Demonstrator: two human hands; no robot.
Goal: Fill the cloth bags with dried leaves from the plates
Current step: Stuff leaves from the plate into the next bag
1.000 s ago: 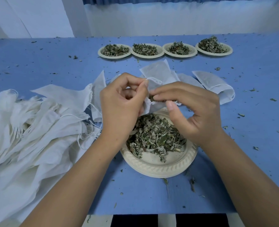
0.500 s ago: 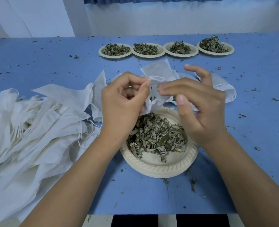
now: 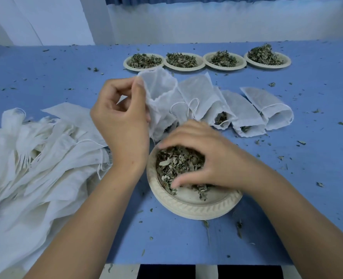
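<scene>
Pinches the upper corner of a white cloth bag (image 3: 159, 91) with the left hand (image 3: 122, 125): grip closed on the fabric, thumb pressed against forefinger, other fingers curled into the palm. Holds this bag raised off the blue table (image 3: 186, 244), hanging just behind the near plate (image 3: 188, 207).

Reaches down into the dried leaves (image 3: 176, 164) heaped on that plate with the right hand (image 3: 206, 160): grip partly closed, fingers and thumb curled around a clump, fingertips sunk in the heap.

Behind the plate, shows three lying bags (image 3: 241, 111) side by side, mouths toward the person, with leaves visible in two of them. At left, a loose pile of bags (image 3: 36, 158). Along the far side, a row of four far plates (image 3: 196, 67) carrying more leaves. Across the table, scattered leaf crumbs (image 3: 239, 226).
</scene>
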